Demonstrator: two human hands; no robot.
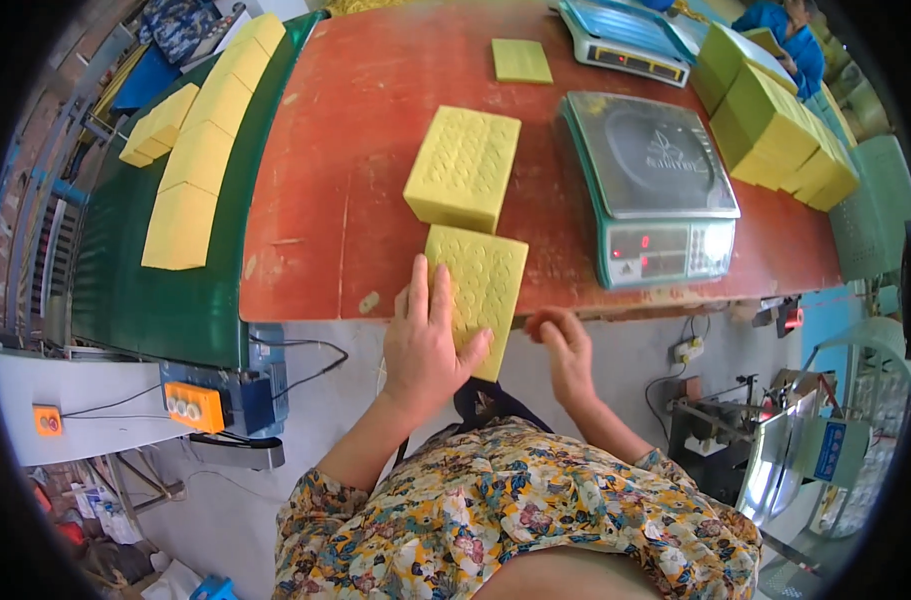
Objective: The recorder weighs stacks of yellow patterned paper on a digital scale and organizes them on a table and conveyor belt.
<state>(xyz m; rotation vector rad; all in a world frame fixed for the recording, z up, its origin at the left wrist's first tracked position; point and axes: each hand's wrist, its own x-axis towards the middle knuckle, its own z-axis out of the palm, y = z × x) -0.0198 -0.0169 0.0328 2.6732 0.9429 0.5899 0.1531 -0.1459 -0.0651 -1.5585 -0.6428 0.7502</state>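
A stack of yellow paper (pixel 480 290) with rows of curved embossed marks lies at the table's front edge, its near end jutting over. My left hand (pixel 425 335) rests flat on its top, fingers spread along the left side and thumb toward the right. Just beyond it, almost touching, stands another yellow paper stack (pixel 463 160) with the same marks. To the right, apart from the paper, my right hand (pixel 563 355) hovers by the table edge with its fingers curled in. Something reddish shows at its fingertips, too blurred to name.
On the red table (pixel 320 180) stand a digital scale (pixel 650 160), a second scale (pixel 630 40) behind it and a thin yellow pad (pixel 521 61). Yellow blocks (pixel 765 130) are piled at right, near a person in blue (pixel 790 40). A green conveyor (pixel 125 290) carries several yellow blocks (pixel 197 160).
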